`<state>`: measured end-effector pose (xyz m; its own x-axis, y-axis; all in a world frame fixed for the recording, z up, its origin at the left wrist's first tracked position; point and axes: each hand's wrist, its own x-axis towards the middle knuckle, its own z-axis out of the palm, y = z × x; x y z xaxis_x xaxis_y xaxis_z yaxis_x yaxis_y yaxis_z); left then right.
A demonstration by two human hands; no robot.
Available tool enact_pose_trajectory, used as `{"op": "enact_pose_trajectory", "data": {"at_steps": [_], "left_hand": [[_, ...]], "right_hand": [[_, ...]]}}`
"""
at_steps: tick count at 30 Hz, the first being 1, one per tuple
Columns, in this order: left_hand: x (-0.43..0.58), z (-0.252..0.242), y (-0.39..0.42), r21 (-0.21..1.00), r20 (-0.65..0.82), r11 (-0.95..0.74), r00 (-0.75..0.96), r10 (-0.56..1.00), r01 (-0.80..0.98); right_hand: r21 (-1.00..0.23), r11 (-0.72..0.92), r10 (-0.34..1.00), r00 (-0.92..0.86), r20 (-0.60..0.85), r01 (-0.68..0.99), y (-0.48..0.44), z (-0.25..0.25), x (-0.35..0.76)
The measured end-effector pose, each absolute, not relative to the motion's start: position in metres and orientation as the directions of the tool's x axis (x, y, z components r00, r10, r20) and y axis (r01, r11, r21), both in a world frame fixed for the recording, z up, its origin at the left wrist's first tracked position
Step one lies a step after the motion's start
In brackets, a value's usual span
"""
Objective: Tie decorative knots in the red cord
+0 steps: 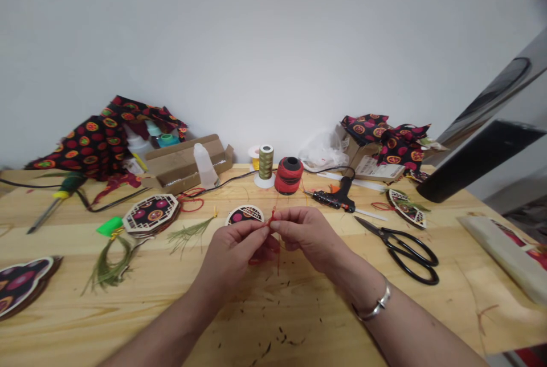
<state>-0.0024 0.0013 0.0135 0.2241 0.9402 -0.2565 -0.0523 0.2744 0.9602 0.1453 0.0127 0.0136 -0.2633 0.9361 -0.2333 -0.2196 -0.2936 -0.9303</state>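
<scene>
My left hand (235, 250) and my right hand (305, 233) meet just above the middle of the wooden table (141, 310). Both pinch a thin red cord (270, 220) between thumb and fingers, and a loop of it hangs below the hands. Just behind my fingers lies a small round wooden fan piece (245, 214) with dark patterned cloth. A silver bracelet sits on my right wrist.
Black scissors (405, 247) and a black glue gun (337, 196) lie to the right. A red thread spool (289, 175) and a green-gold spool (265, 163) stand behind. Octagonal fan pieces (150, 214), green tassels (109, 261), a screwdriver (55, 199), cardboard boxes and patterned cloth (98, 139) fill the left.
</scene>
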Motion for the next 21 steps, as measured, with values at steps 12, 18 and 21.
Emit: {"op": "enact_pose_trajectory", "data": {"at_steps": [12,18,21], "left_hand": [[-0.0049,0.0093,0.0019,0.959,-0.255,0.276,0.228,0.940,-0.066],[-0.0050,0.0076,0.0024,0.962,-0.236,0.260,0.228,0.944,-0.080],[-0.0045,0.0075,0.0024,0.958,-0.249,0.272,0.207,0.946,-0.092]], "right_hand": [[-0.934,-0.299,0.935,-0.255,-0.247,-0.194,0.0126,0.0138,0.1456],[-0.944,-0.288,0.939,-0.244,-0.244,-0.163,0.0128,0.0143,0.1457],[-0.948,-0.280,0.942,-0.234,-0.240,-0.152,0.0128,0.0146,0.1458]]}}
